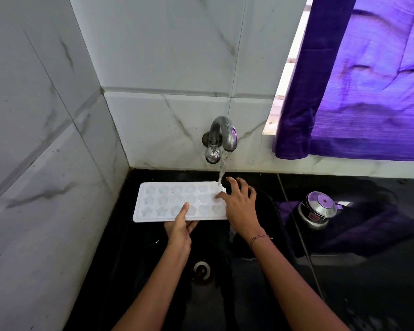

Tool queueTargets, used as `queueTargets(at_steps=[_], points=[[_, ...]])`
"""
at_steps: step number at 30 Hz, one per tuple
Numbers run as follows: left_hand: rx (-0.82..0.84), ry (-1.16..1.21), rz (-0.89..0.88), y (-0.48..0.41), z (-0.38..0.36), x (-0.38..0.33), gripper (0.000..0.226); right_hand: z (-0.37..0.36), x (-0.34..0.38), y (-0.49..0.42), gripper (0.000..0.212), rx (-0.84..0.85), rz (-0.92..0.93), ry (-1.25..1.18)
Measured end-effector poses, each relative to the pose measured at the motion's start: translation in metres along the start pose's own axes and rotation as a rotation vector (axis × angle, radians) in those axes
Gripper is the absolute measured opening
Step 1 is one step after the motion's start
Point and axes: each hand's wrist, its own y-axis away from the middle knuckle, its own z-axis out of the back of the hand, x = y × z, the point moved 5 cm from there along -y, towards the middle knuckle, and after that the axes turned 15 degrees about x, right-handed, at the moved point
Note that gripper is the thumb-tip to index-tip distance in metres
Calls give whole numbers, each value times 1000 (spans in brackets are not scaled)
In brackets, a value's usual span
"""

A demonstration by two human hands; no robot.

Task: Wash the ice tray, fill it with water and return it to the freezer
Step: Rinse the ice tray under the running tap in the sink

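A white ice tray (pixel 167 199) with star and round moulds is held flat over a black sink (pixel 225 295). My left hand (pixel 180 229) grips its near edge, thumb on top and fingers underneath. My right hand (pixel 239 204) rests on the tray's right end with fingers spread, the thumb in a cell there. Water (pixel 222 172) runs from a metal wall tap (pixel 221 137) onto the tray's far right corner, just beside my right thumb.
The sink's drain (pixel 202 270) lies below my forearms. A metal pressure cooker (pixel 317 210) stands on the black counter to the right. A purple curtain (pixel 359 91) hangs over the window at upper right. Marble-look tiled walls close the left and the back.
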Motion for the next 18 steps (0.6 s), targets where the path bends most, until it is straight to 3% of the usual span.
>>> queueTargets(at_steps=[18], points=[[-20, 18, 8, -5, 3, -1, 39, -5, 6, 0, 53, 17, 48, 34]])
